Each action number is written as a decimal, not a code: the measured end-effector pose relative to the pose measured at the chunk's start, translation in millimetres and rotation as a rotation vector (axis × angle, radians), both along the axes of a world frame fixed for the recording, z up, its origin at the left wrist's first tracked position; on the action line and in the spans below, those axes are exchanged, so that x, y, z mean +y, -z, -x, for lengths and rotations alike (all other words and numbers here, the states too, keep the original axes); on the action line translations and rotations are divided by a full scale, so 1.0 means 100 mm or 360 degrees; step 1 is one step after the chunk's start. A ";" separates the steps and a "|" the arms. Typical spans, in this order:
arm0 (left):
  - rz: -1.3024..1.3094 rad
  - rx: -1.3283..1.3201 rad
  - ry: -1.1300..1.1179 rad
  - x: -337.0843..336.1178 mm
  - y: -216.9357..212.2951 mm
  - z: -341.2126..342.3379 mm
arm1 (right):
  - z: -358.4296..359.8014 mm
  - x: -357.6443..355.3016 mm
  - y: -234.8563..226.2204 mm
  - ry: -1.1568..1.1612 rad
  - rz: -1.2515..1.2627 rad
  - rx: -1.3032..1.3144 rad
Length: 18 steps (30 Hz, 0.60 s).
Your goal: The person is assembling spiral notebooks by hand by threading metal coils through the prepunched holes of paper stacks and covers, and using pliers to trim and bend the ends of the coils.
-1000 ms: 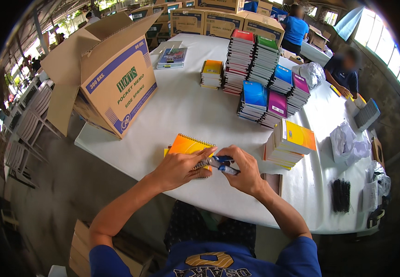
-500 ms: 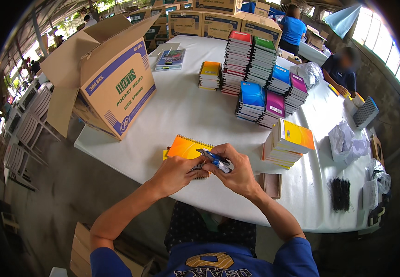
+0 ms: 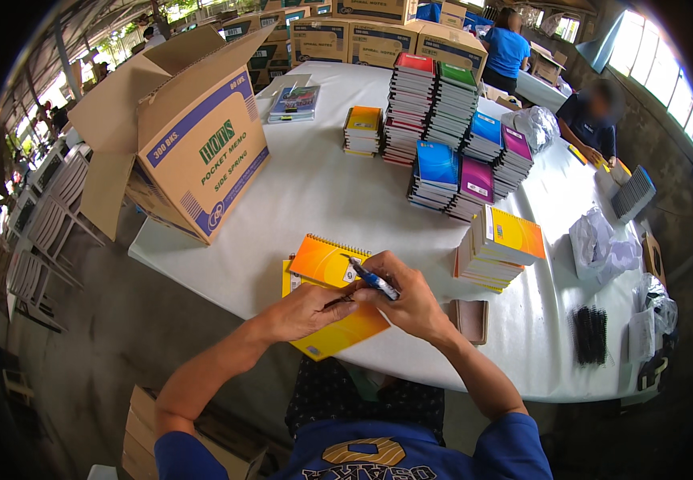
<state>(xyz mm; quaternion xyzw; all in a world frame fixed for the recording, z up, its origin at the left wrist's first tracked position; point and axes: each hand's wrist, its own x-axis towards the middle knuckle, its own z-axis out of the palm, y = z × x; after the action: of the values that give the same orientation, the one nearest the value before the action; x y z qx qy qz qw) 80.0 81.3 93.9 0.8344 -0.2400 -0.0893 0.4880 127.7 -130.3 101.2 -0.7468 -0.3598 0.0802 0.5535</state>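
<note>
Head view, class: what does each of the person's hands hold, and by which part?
The right hand grips a blue pen around its barrel. The left hand rests on the orange notebook, pinching a thin dark item.

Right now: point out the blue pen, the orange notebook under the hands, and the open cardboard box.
blue pen (image 3: 374,280), head view, on the barrel above the right hand's fingers.
orange notebook (image 3: 322,262), head view, on the bare cover near the spiral edge.
open cardboard box (image 3: 202,164), head view, on its printed front wall.

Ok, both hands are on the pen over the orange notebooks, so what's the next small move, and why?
Probably slide the pen under the upper orange notebook's cover edge. The right hand grips the blue pen just above that notebook, and the left hand pinches a thin dark piece beside it.
</note>
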 end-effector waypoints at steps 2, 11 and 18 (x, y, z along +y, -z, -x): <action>0.0041 -0.0016 -0.0104 -0.05 0.02 0.07 | 0.03 -0.03 -0.04 -0.0028 -0.0036 0.0124; -0.0114 -0.0247 -0.0387 -0.17 -0.07 0.19 | 0.18 0.02 0.01 0.0108 -0.0179 0.0148; -0.0509 -0.0355 -0.0256 -0.10 -0.01 0.21 | 0.22 -0.06 -0.03 0.0055 -0.0044 -0.0160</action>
<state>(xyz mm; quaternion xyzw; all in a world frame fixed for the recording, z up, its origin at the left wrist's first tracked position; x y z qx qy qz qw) 59.3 71.4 94.9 0.9224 -0.2079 0.0059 0.3253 105.2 -136.6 104.4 -0.7482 -0.3754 0.0281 0.5463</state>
